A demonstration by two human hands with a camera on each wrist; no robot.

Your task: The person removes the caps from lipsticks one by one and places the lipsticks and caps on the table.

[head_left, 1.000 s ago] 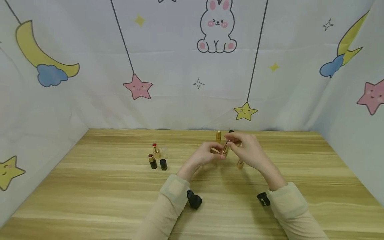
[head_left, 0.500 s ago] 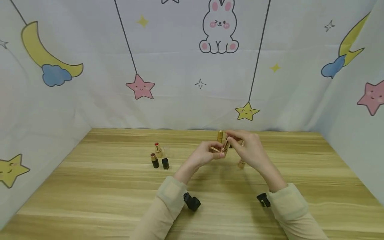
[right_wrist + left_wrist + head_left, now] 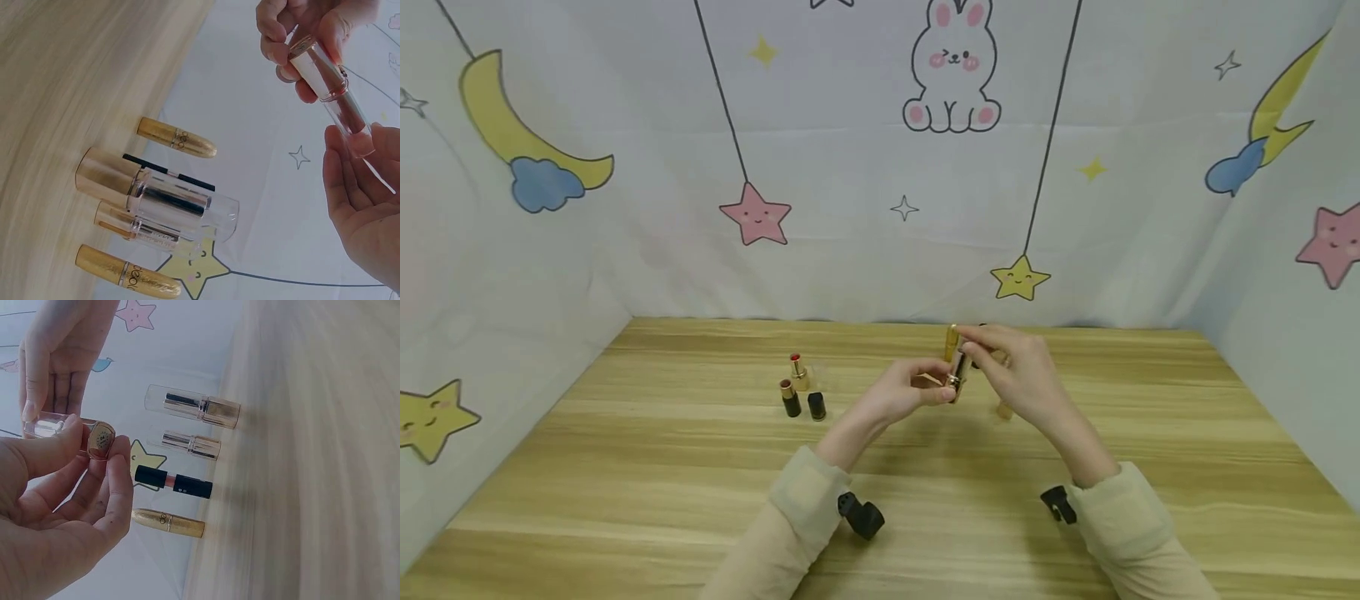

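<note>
My left hand grips the rose-gold base of a lipstick, held up above the table and tilted. At its other end my right hand pinches the clear cap between thumb and fingers. The left wrist view shows the lipstick's base end facing that camera, with part of the tube hidden by the left thumb. Close behind the hands stand several more lipsticks, among them a gold bullet-shaped one, a black tube and two with clear caps.
On the left of the table stand a gold lipstick with a red tip, a black uncapped lipstick and a black cap. A second gold bullet-shaped tube shows in the right wrist view. A printed curtain borders the back.
Both hands keep hold of the lipstick and have shifted slightly left over the table. More of the tube shows between the fingers now. The head view has turned a little left.
</note>
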